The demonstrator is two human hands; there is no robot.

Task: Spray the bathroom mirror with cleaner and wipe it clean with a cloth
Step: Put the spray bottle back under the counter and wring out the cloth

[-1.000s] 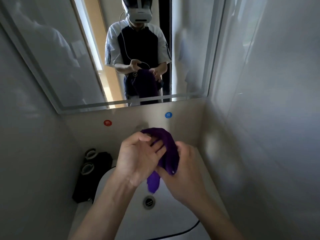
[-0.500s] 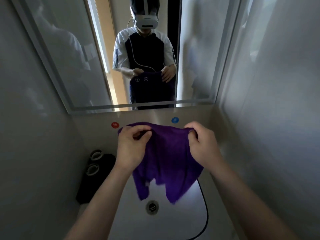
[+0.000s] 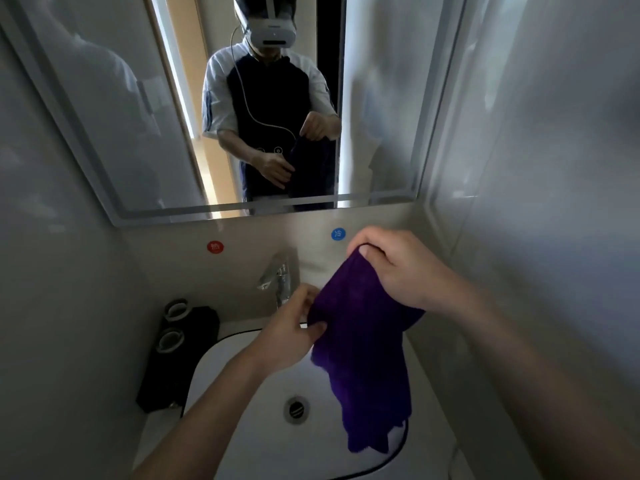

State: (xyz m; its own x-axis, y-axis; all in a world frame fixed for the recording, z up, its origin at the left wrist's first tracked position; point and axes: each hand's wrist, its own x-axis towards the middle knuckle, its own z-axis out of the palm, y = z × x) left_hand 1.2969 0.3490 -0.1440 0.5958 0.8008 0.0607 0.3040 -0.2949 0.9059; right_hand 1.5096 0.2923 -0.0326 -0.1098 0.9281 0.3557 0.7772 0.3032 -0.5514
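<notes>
A purple cloth (image 3: 363, 341) hangs over the white sink (image 3: 242, 427). My right hand (image 3: 398, 268) grips its top corner, held high near the right wall. Lower and to the left, my left hand (image 3: 294, 323) pinches the cloth's left edge between thumb and fingers. The bathroom mirror (image 3: 104, 116) fills the wall above, tilted in view, and reflects a person with a headset holding the cloth. No spray bottle is in sight.
A chrome tap (image 3: 278, 278) stands behind the sink, below a red sticker (image 3: 215, 247) and a blue sticker (image 3: 338, 234). A black pouch with two round caps (image 3: 173, 341) lies left of the sink. Walls close in on both sides.
The cloth went from bunched between both hands to spread wide, and now hangs lengthwise. My right hand rose to the right; my left hand dropped lower on the cloth's edge.
</notes>
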